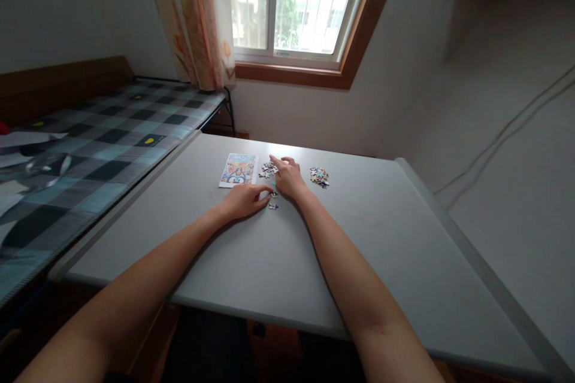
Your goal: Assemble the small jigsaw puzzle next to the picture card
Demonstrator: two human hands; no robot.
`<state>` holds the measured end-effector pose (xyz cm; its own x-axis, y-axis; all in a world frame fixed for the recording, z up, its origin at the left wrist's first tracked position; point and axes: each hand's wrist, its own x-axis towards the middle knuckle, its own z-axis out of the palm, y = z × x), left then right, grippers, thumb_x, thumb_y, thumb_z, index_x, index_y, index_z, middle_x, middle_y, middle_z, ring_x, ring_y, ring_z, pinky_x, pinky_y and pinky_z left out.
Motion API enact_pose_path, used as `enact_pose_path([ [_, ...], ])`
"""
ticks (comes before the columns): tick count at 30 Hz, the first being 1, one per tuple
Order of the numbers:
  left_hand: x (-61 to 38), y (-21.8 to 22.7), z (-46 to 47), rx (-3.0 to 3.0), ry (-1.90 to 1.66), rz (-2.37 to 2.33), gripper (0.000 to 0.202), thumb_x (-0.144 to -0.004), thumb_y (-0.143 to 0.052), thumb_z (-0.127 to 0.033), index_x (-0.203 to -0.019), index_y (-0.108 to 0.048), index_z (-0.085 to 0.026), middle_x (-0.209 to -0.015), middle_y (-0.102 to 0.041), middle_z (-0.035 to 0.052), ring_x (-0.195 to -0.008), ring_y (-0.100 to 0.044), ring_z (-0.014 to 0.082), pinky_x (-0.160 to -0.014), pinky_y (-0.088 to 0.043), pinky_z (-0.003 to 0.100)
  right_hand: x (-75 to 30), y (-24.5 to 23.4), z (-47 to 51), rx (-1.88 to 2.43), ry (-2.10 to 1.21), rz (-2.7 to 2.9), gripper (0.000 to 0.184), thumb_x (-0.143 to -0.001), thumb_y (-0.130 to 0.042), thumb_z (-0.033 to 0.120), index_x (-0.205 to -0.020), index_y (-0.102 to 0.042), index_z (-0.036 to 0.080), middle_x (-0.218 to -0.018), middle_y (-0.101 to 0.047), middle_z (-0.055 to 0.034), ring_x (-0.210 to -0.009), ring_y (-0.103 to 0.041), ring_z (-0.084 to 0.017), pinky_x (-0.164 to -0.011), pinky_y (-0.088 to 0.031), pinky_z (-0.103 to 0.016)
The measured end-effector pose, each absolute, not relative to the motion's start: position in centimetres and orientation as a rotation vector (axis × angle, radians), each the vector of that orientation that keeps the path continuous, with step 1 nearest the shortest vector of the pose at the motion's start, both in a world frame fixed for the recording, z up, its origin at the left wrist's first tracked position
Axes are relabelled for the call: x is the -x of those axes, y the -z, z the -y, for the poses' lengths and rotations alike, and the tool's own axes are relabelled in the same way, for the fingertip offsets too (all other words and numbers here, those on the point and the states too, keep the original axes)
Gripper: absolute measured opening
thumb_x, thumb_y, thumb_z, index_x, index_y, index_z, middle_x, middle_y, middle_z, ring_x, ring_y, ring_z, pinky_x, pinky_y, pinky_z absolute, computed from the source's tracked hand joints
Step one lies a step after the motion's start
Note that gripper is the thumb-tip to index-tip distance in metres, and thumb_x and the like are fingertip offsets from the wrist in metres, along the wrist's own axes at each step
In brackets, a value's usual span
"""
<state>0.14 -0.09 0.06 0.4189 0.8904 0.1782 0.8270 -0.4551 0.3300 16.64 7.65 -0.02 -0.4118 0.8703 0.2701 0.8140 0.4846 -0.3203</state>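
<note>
While left hand and right hand lie open, 2 puzzle-piece piles adjoin 1 card.

The puzzle pieces are too small to read, some hidden under the right hand.

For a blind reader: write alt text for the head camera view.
On a grey table the left hand lies flat beside a few loose puzzle pieces, and the right hand rests by a small pile of pieces next to a colourful picture card. A second pile lies to the right; a checked bed stands left, a window behind.
</note>
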Motion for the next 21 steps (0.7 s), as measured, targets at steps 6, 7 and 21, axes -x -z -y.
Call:
enact_pose_path([
  [6, -0.16, -0.15, 0.1, -2.467, -0.461, -1.538, 0.034, -0.086, -0.048, -0.041, -0.111, -0.066, -0.027, -0.066, -0.062, -0.0012, -0.06, -0.054, 0.0126, -0.059, -0.035, 0.022, -16.59, 0.13, -7.76, 1.415, -0.215, 2.318, 0.056, -0.084, -0.039, 0.013, -0.14, -0.04, 0.017, -0.121, -0.063, -0.0069, -0.122, -0.04, -0.024, -0.1, -0.029, -0.04],
  [7, -0.17, -0.17, 0.12, -2.47, -0.462, -1.537, 0.034, -0.087, -0.047, -0.042, -0.111, -0.066, -0.027, -0.066, -0.062, -0.0012, -0.06, -0.054, 0.0127, -0.059, -0.035, 0.022, -16.74, 0.07, -7.72, 1.428, -0.213, 2.286, 0.055, -0.085, -0.039, 0.013, -0.139, -0.042, 0.017, -0.118, -0.065, -0.0069, -0.12, -0.041, -0.023, -0.1, -0.029, -0.039],
  [21, -0.09, -0.1, 0.14, -2.478, -0.496, -1.526, 0.033, -0.087, -0.047, -0.042, -0.11, -0.066, -0.028, -0.063, -0.061, -0.0018, -0.06, -0.054, 0.013, -0.058, -0.032, 0.022, -17.05, 0.05, -8.41, 1.583, -0.243, 2.21, 0.064, -0.083, -0.039, 0.011, -0.146, -0.03, 0.019, -0.121, -0.063, -0.0092, -0.118, -0.041, -0.026, -0.098, -0.03, -0.042],
])
